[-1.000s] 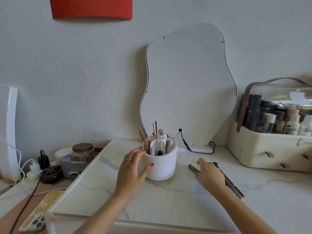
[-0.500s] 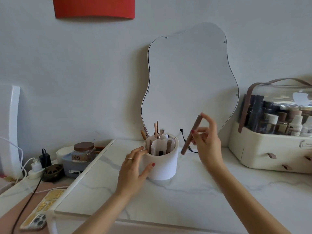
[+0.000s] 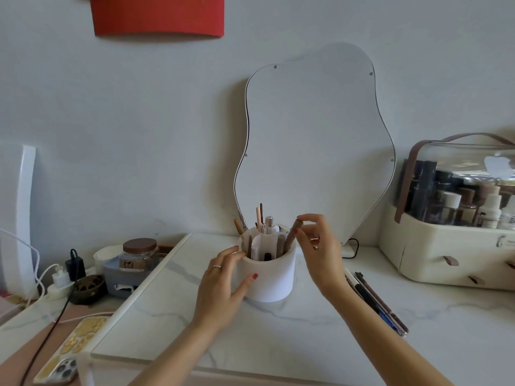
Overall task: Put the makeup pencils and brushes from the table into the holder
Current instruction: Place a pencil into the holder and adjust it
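Observation:
A white round holder (image 3: 271,277) stands on the marble table (image 3: 278,338), with several pencils and brushes upright in its compartments. My left hand (image 3: 223,285) wraps around the holder's left side. My right hand (image 3: 317,243) pinches the top of a brown pencil (image 3: 291,236), whose lower end is inside the holder at its right rim. A few dark pencils (image 3: 373,300) lie on the table to the right, partly hidden behind my right forearm.
A wavy mirror (image 3: 315,146) leans on the wall behind the holder. A cream cosmetics case (image 3: 457,243) stands at the right. At the left are a jar (image 3: 139,253), chargers (image 3: 62,274), cables and a phone (image 3: 67,355).
My right hand picked the brown pencil up from the table, carried it left and lowered its tip into the holder. My left hand stayed on the holder.

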